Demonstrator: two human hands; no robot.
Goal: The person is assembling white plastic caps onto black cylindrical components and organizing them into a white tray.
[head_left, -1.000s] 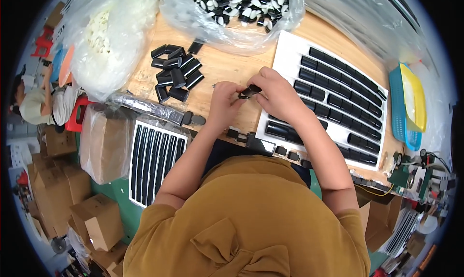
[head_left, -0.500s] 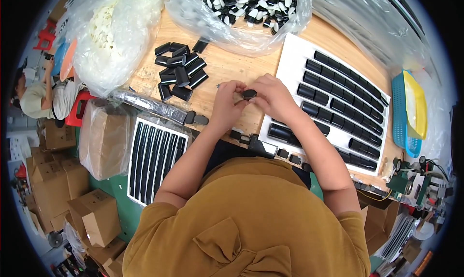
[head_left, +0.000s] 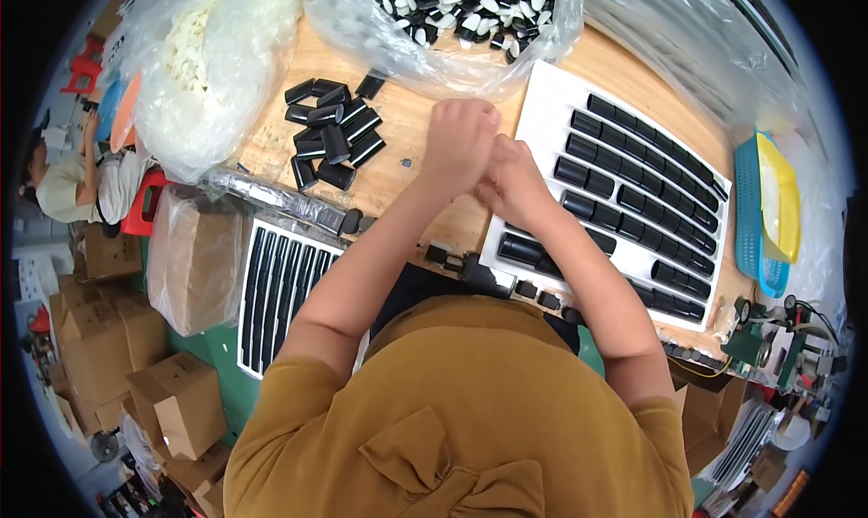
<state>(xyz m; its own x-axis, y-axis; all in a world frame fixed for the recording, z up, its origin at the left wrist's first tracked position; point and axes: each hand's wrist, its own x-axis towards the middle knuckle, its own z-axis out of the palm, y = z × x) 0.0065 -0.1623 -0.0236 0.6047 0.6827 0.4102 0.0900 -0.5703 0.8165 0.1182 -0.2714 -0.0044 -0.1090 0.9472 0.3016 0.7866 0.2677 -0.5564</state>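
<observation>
My left hand [head_left: 459,143] is curled into a fist, pressed against the top of my right hand [head_left: 514,176]. My right fingers are closed too. The small black oval-ended piece held between them a moment ago is now hidden by the hands. Left of them, short black oval tubes [head_left: 334,144] lie in a loose pile on the wooden table [head_left: 398,125]. Beside my right hand and under the right forearm lies a white tray [head_left: 541,102], with rows of black tubes [head_left: 633,158] set in it and gaps in some rows.
A clear bag [head_left: 380,52] of black and white pieces sits at the far edge. Another bag [head_left: 212,75] of whitish pieces stands far left. A second filled tray [head_left: 280,292] is below the table's left edge. A blue basket [head_left: 749,215] stands at right.
My left hand has moved up and right, over against my right hand, and its fingers have folded into a fist. The black piece has gone out of sight. The right hand has barely moved.
</observation>
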